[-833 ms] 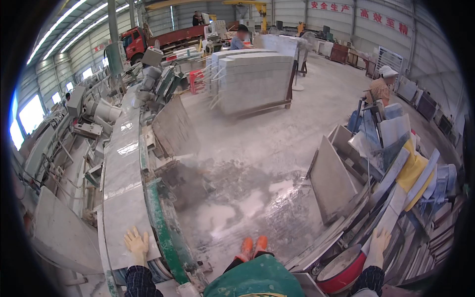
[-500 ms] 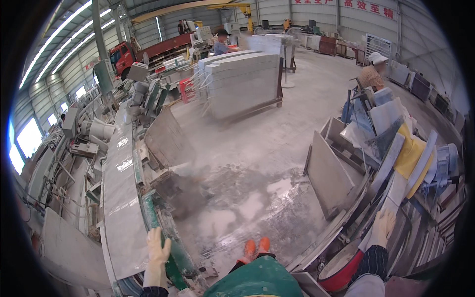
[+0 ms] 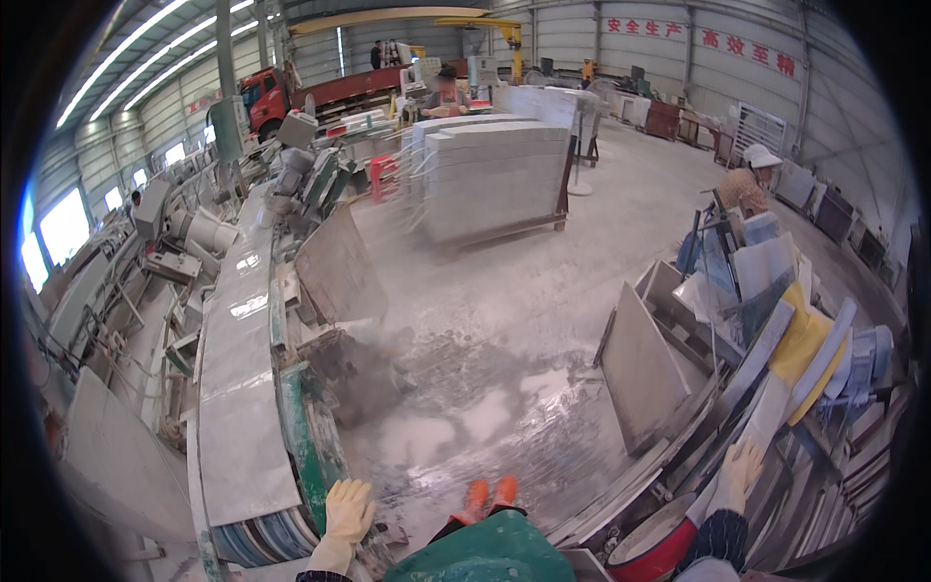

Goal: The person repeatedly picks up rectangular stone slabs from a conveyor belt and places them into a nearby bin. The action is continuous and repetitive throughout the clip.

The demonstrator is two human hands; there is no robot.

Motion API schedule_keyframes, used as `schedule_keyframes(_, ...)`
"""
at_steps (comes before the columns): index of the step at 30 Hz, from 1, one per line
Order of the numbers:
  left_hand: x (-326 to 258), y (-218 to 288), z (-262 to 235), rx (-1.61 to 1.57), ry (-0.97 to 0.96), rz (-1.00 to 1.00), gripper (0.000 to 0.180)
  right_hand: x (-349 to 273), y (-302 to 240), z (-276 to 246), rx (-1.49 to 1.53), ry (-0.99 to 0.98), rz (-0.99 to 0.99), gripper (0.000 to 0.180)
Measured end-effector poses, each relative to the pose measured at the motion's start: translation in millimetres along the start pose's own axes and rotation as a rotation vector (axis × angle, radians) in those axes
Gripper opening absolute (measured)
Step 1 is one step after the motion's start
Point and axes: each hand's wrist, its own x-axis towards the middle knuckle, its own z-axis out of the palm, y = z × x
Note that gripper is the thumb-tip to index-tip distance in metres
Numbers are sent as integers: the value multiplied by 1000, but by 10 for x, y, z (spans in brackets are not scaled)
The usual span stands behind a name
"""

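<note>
My left hand, in a cream glove, is open with fingers extended beside the green edge of a long conveyor-like machine. Along that machine runs a flat, wet grey surface, ending near me at blue banded strips. My right hand, gloved alike, lies over a long pale strip on the right-hand machine; its fingers look stretched out, not wrapped round anything. Just below that hand is a round red-rimmed part. A green apron covers my front, above orange boots.
Wet floor lies between the machines. Upright boards lean at the right, near a yellow cloth. Ahead stands a stack of pale slabs. One person in a white hat is at the right; another works behind the slabs.
The view has tilted up slightly, showing more of the blue strips. My left hand has shifted right, away from the green edge. My right hand stays over the pale strip.
</note>
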Motion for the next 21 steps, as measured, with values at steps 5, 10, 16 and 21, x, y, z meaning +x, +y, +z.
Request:
schedule_keyframes(5,31,30,-54,-49,58,-10,33,-719,-62,-319,114,-45,-98,68)
schedule_keyframes(10,-29,-13,16,-53,-13,-105,27,-1617,-369,-907,-43,229,-207,68)
schedule_keyframes(16,-106,-73,179,-63,-20,-160,27,-1751,-395,-1343,854,-430,41,80)
schedule_keyframes(21,-158,-91,221,-116,71,-138,25,-1418,-326,-1040,956,-288,138,77)
